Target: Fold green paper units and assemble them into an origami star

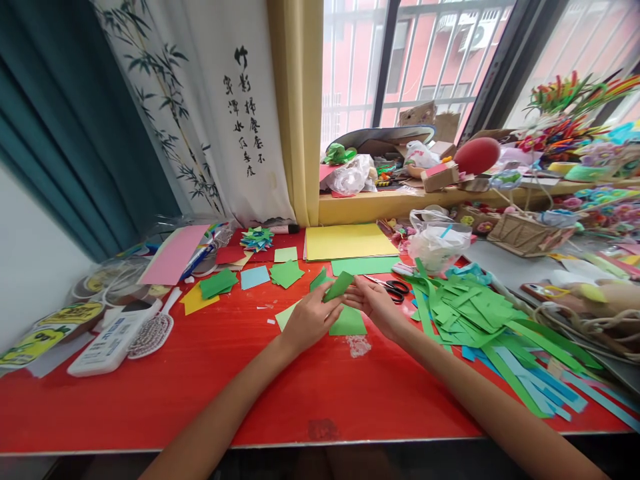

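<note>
A small folded piece of green paper [339, 285] is held up over the table between my two hands. My left hand [309, 321] is closed on it, thumb on the near face. At the paper's right edge, the fingertips of my right hand [374, 303] pinch together; their exact contact is partly hidden. Below the hands lies a green paper square [349, 323], with a pale green sheet [287, 315] partly under my left hand. Just beyond my right hand are black-handled scissors [397, 289].
Green paper strips and scraps [470, 307] pile up on the right of the red table [200, 400]. Yellow sheets [350, 241] lie at the back, near a folded paper star [257, 239]. A hairbrush [151, 335] and a white box [113, 340] are on the left.
</note>
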The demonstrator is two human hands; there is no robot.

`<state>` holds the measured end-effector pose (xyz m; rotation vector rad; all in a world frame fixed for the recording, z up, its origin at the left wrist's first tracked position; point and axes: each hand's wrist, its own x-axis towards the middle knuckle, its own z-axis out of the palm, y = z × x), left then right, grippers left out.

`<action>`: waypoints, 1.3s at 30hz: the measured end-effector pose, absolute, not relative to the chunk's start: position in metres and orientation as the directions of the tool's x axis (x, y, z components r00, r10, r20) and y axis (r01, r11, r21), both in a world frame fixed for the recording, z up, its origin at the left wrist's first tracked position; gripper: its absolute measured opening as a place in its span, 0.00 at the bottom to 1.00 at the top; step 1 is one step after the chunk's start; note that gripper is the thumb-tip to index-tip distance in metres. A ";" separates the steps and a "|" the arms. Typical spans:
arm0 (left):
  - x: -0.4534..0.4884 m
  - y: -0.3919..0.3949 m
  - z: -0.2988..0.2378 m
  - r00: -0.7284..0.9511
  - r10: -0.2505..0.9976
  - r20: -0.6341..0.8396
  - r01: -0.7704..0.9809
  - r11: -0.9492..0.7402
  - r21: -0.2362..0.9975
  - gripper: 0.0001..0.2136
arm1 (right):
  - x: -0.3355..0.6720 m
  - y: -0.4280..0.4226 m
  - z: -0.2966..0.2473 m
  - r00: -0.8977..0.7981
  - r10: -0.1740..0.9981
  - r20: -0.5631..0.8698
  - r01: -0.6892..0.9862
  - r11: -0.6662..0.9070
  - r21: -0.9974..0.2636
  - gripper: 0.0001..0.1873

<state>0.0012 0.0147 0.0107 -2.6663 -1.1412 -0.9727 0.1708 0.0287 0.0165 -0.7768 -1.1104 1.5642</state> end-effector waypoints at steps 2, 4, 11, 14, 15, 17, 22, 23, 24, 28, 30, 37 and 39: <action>0.003 0.013 0.012 0.541 0.622 0.566 0.677 -0.722 0.146 0.15 | 0.170 0.028 0.016 -0.269 0.961 0.063 -0.349 -0.036 -0.937 0.15; 0.005 0.011 0.015 0.534 0.647 0.545 0.671 -0.716 0.193 0.15 | 0.169 0.028 0.015 -0.257 0.964 0.069 -0.336 -0.022 -0.942 0.16; 0.007 0.005 0.024 0.481 0.765 0.429 0.626 -0.642 0.442 0.19 | 0.165 0.023 0.015 -0.233 0.956 0.178 -0.163 0.143 -0.976 0.16; 0.006 0.002 0.024 0.489 0.791 0.368 0.611 -0.611 0.503 0.22 | 0.165 0.021 0.015 -0.205 0.948 0.243 -0.087 0.230 -0.969 0.14; 0.007 0.001 0.024 0.498 0.790 0.356 0.597 -0.611 0.521 0.22 | 0.166 0.021 0.015 -0.191 0.948 0.253 -0.079 0.242 -0.967 0.14; 0.007 0.000 0.026 0.497 0.788 0.363 0.563 -0.611 0.557 0.21 | 0.167 0.022 0.015 -0.175 0.948 0.266 -0.086 0.254 -0.963 0.13; 0.008 0.003 0.033 0.272 0.832 0.484 0.458 -0.555 0.695 0.15 | 0.169 0.024 0.015 -0.168 0.948 0.269 -0.100 0.255 -0.962 0.14; 0.008 0.005 0.034 0.233 0.846 0.479 0.434 -0.531 0.728 0.13 | 0.169 0.024 0.015 -0.167 0.949 0.268 -0.097 0.255 -0.962 0.14; 0.008 0.007 0.034 0.209 0.862 0.461 0.413 -0.505 0.758 0.11 | 0.168 0.023 0.016 -0.168 0.948 0.269 -0.094 0.256 -0.962 0.14; 0.006 0.010 0.032 0.198 0.888 0.415 0.382 -0.459 0.802 0.07 | 0.167 0.022 0.017 -0.184 0.945 0.269 -0.100 0.255 -0.962 0.14; 0.006 0.010 0.031 0.198 0.886 0.420 0.405 -0.464 0.788 0.06 | 0.167 0.021 0.017 -0.192 0.946 0.262 -0.116 0.244 -0.963 0.15; 0.008 0.004 0.031 0.309 0.840 0.446 0.580 -0.538 0.612 0.20 | 0.168 0.022 0.014 -0.192 0.940 0.281 -0.083 0.270 -0.959 0.14; 0.008 0.004 0.030 0.362 0.823 0.438 0.624 -0.563 0.542 0.20 | 0.167 0.022 0.014 -0.196 0.937 0.289 -0.079 0.278 -0.957 0.14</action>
